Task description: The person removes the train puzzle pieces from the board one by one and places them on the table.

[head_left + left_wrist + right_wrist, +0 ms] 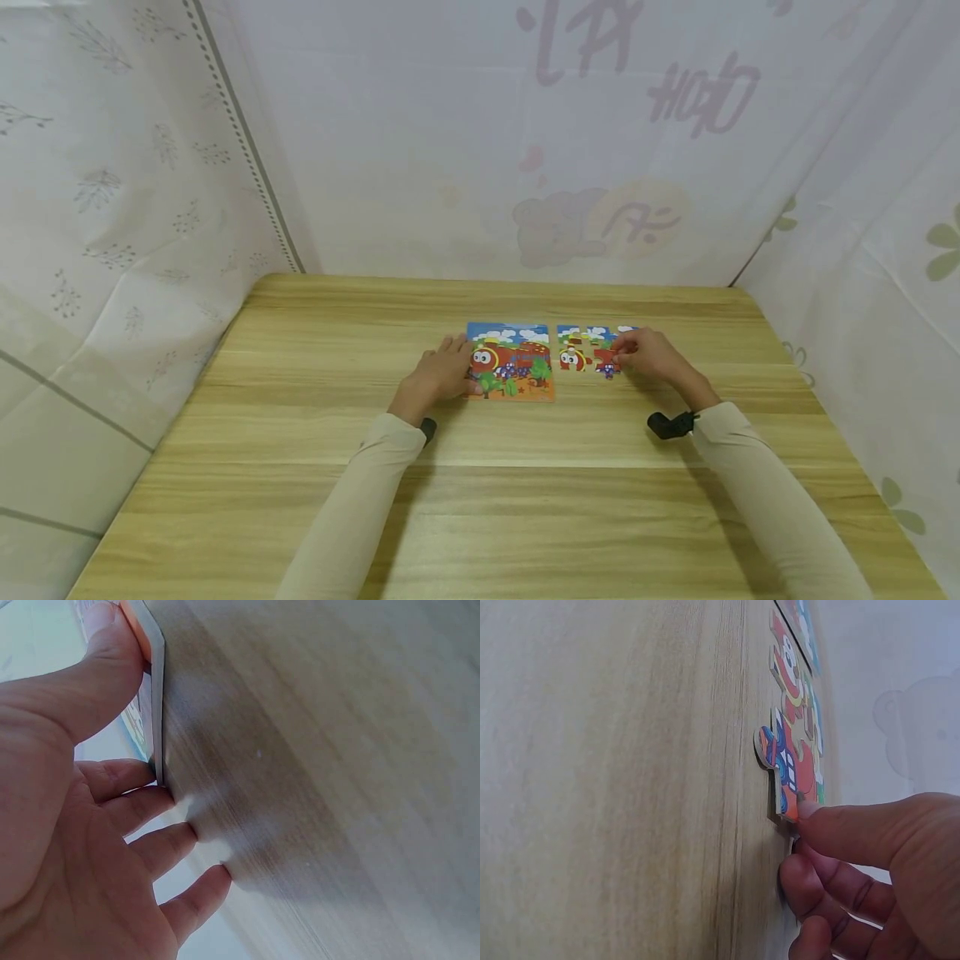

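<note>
A picture board (525,375) with a red cartoon train lies flat on the table. My left hand (444,371) rests at its left edge, the thumb on the lower left corner and the other fingers spread along the side. To the right of the board, several jigsaw pieces are laid out in a partly joined group. My right hand (654,354) pinches a red and blue puzzle piece (787,769) at its right end, thumb on top and fingers curled beneath. A piece with the train's face (572,359) lies just left of it; cloud pieces (596,333) sit behind.
The wooden table (480,517) carries the board and pieces toward its back edge. Behind it hangs a pale printed cloth (420,167), with more patterned cloth at both sides. A black wrist camera (670,425) sits at the right wrist, low over the table.
</note>
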`<state>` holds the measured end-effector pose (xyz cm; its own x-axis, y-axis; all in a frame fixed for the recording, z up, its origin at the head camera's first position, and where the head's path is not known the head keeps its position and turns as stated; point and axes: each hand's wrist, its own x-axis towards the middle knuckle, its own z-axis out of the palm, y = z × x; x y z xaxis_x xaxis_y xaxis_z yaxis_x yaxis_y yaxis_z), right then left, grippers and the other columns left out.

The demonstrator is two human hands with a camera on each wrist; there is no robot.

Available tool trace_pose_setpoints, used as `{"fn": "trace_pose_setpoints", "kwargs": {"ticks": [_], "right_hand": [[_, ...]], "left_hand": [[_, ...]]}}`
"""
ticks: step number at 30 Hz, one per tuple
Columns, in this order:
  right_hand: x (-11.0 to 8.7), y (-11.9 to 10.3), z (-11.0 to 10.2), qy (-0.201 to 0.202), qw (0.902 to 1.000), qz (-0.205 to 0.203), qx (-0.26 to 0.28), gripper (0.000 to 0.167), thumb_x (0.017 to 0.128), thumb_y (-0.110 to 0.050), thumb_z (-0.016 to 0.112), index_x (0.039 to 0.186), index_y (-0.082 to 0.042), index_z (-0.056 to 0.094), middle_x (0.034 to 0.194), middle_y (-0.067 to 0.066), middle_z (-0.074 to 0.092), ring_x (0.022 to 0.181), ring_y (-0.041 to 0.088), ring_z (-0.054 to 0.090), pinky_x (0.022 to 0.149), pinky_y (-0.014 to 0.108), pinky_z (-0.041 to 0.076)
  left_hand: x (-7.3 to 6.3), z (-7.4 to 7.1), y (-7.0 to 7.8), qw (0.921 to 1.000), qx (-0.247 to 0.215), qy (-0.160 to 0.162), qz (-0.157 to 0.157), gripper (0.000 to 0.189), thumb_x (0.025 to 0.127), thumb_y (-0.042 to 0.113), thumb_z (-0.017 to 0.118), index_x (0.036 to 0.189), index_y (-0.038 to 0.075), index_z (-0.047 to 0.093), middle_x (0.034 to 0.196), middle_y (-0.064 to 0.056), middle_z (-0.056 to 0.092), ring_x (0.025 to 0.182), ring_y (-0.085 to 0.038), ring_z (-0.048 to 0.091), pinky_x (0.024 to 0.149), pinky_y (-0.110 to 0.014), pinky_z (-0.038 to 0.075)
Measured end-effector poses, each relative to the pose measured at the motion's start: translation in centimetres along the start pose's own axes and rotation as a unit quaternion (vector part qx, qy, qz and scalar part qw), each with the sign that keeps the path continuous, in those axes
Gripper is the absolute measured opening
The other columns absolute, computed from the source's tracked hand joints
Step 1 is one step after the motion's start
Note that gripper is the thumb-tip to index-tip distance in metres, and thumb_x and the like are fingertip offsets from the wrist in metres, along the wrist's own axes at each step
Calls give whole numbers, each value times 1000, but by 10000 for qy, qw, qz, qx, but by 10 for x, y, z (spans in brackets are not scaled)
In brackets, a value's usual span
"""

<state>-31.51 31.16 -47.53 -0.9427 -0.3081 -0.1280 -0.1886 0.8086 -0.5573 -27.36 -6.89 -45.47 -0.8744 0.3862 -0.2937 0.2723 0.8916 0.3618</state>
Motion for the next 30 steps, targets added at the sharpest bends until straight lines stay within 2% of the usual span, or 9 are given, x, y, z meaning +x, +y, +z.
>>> {"fn": "trace_pose_setpoints", "kwargs": {"ticks": [7, 18, 30], "right_hand": [[1, -1, 1, 3, 9999, 28, -112, 9, 91, -8, 67, 97, -3, 71, 85, 6, 70, 77, 16, 60, 71, 30, 47], [2, -2, 3, 73, 9999, 99, -111, 8, 92, -9, 66, 95, -4, 71, 83, 6, 68, 74, 16, 56, 68, 29, 45], [5, -9, 0, 218, 9997, -66, -42, 11, 92, -8, 64, 100, -3, 70, 90, 10, 69, 82, 22, 62, 72, 33, 51]], "left_hand": [[-1, -1, 1, 10000, 54, -7, -8, 84, 94, 39, 67, 155, 0, 24, 164, -20, 15, 152, -38, 12, 119, -58, 22], [-1, 1, 0, 10000, 64, 10, -13, 85, 93, 39, 67, 155, 0, 24, 164, -20, 15, 152, -39, 12, 119, -58, 22], [1, 1, 0, 9999, 44, -68, -97, 85, 94, 40, 66, 157, 3, 23, 165, -17, 12, 153, -36, 9, 120, -56, 20]]}}
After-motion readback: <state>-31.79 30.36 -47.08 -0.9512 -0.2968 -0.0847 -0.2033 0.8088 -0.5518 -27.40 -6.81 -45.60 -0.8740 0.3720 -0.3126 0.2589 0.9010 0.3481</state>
